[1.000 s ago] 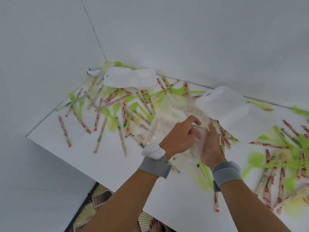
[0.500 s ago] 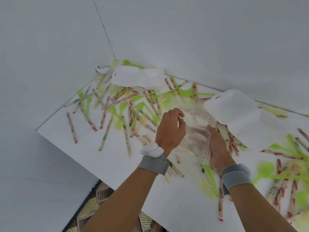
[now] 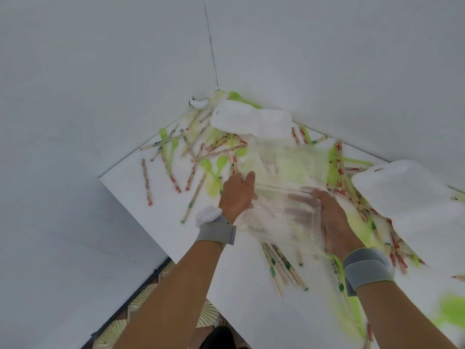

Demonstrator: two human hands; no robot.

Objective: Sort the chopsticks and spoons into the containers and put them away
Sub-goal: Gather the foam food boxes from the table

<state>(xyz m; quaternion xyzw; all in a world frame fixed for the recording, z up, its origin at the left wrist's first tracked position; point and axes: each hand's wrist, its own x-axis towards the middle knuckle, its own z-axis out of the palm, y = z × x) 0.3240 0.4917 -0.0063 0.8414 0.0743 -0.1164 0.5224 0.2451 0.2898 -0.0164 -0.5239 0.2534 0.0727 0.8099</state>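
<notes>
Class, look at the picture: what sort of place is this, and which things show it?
Probably a staged sorting station in a room corner: a white table against bare walls, strewn with chopsticks and spoons.

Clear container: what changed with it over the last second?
The clear container was folded between the hands; now it is spread open, left hand on its left edge, right hand gripping its near right. White foam boxes and scattered chopsticks lie unchanged.

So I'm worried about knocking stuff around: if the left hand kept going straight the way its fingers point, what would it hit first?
Probably the clear container it already touches: the left hand points up the table along its edge. Beyond lie chopsticks, then the white box. Blur makes depth uncertain.
</notes>
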